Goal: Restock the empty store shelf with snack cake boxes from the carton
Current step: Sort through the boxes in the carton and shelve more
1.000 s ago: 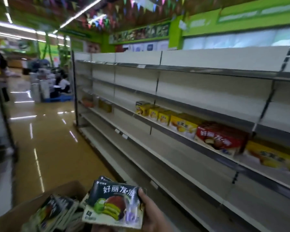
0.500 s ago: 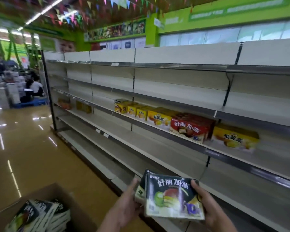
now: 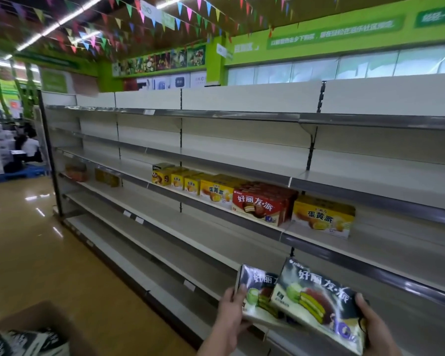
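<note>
Two dark snack cake boxes are up in front of me, one in each of my hands, low at the right of the view. My left hand (image 3: 230,310) comes in from below with the forearm angled up and to the right; its fingers are curled onto the left edge of the left box (image 3: 258,295), thumb on the printed face. My right hand (image 3: 373,327) reaches in from the bottom right corner, thumb pressed on the front of the right box (image 3: 319,304) near its right edge, the other fingers wrapped behind where I cannot see them. The right box overlaps the left one and tilts down toward the right. Both are held in front of the lower shelf boards (image 3: 216,242), not resting on any of them.

The carton (image 3: 44,322) sits at the bottom left on the floor (image 3: 36,253), open, with more dark boxes (image 3: 26,341) lying inside. On the shelf above my hands stands a row of products: several yellow boxes (image 3: 213,192), a red box (image 3: 261,206) just beside them, and another yellow box (image 3: 323,217) to its right. The upper shelves (image 3: 242,116) are bare.
</note>
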`<state>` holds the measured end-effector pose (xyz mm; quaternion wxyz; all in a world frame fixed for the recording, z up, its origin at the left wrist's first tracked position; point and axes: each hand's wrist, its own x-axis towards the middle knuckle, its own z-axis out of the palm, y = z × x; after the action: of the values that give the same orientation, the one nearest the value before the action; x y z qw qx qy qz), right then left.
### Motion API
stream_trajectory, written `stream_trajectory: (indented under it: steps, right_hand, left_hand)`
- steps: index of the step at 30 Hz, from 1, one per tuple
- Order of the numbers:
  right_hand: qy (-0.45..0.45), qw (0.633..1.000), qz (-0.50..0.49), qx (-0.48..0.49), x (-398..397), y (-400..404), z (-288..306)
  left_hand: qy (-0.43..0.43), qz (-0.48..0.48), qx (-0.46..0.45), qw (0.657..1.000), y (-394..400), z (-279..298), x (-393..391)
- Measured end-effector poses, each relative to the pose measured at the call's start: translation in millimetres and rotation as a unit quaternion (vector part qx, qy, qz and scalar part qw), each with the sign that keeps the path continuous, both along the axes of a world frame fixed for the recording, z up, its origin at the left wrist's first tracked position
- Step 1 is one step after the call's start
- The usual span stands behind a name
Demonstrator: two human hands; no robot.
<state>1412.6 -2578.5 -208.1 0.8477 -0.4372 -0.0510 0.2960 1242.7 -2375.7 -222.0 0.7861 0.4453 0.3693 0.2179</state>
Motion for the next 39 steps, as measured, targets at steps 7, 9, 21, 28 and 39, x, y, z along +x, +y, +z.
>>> stream_trajectory:
  steps: [7, 9, 21, 28, 39]
  right_hand:
    - [0.058, 0.998, -0.025, -0.006, -32.1, -11.6, 34.4]
    - [0.062, 0.997, -0.042, -0.023, -31.7, -18.3, 29.7]
    - [0.067, 0.992, -0.063, -0.088, -34.7, -14.8, 23.4]
    - [0.050, 0.989, -0.017, -0.141, -18.9, 5.6, 11.1]
    - [-0.025, 0.954, 0.000, -0.297, 71.2, 40.3, 5.5]
  left_hand:
    - [-0.047, -0.025, 0.029, 0.998, -3.0, 16.0, 12.4]
    - [-0.054, -0.040, 0.028, 0.997, -2.6, 13.4, 22.0]
    - [-0.060, -0.136, 0.014, 0.989, -16.8, 11.9, 50.0]
    - [-0.025, -0.173, -0.022, 0.984, -7.4, -1.0, 68.2]
    - [0.031, -0.208, 0.043, 0.977, 6.6, -5.3, 130.8]
